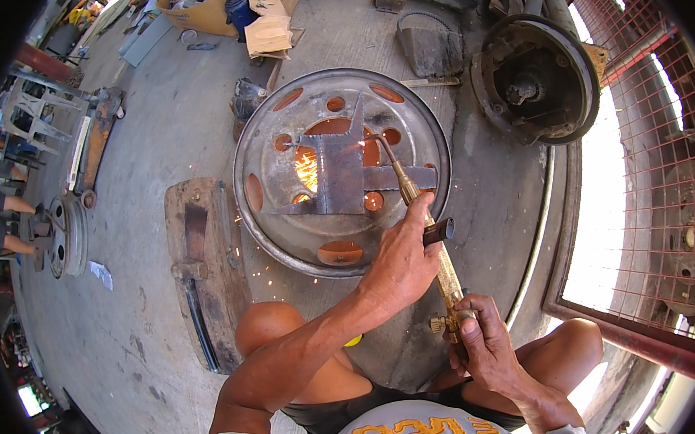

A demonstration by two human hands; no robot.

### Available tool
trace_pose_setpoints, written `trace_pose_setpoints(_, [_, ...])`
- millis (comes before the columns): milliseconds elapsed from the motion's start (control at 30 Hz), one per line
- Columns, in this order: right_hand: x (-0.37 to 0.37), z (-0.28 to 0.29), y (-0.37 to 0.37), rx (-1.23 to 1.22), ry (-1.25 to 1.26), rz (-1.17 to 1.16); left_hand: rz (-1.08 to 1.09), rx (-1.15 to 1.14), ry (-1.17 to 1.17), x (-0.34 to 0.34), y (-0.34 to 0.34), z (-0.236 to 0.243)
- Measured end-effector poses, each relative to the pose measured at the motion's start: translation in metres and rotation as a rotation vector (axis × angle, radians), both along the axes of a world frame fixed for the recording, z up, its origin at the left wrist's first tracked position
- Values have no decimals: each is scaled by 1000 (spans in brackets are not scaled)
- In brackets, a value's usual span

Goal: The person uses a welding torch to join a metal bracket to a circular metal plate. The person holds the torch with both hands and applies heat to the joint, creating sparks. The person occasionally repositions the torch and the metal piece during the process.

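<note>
Two hands on brass cutting torch point(439, 259) | left hand point(403, 257) wraps barrel, right hand point(485, 340) pinches valve | flame on steel plate point(343, 177) atop wheel rim point(258, 147) | best kept steady, slow.

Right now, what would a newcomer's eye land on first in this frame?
The orange glow and sparks at the centre, where a brass cutting torch meets a flat metal plate lying on a steel wheel rim on the concrete floor. The left hand grips the torch midway and the right hand holds its valve end. At upper right sits a dark brake drum hub.
</note>
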State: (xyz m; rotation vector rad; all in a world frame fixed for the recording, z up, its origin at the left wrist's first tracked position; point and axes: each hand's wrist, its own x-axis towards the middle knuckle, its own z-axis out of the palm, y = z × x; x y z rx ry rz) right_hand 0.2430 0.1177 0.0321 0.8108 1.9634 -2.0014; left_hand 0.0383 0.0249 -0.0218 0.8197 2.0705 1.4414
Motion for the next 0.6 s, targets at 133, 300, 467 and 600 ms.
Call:
trace_pose_setpoints(133, [-1, -1, 0, 23, 15, 7, -5, -18, -18, -1, -1, 3])
trace_pose_setpoints(300, [-1, -1, -1, -9, 7, -6, -1, -31, -12, -2, -1, 6])
trace_pose_setpoints(467, [-1, -2, -1, 1, 9, -10, -1, -35, -50, -2, -2, 7])
trace_pose_setpoints(600, [0, -2, -1, -25, -16, -13, -1, -33, -35, -2, -2, 7])
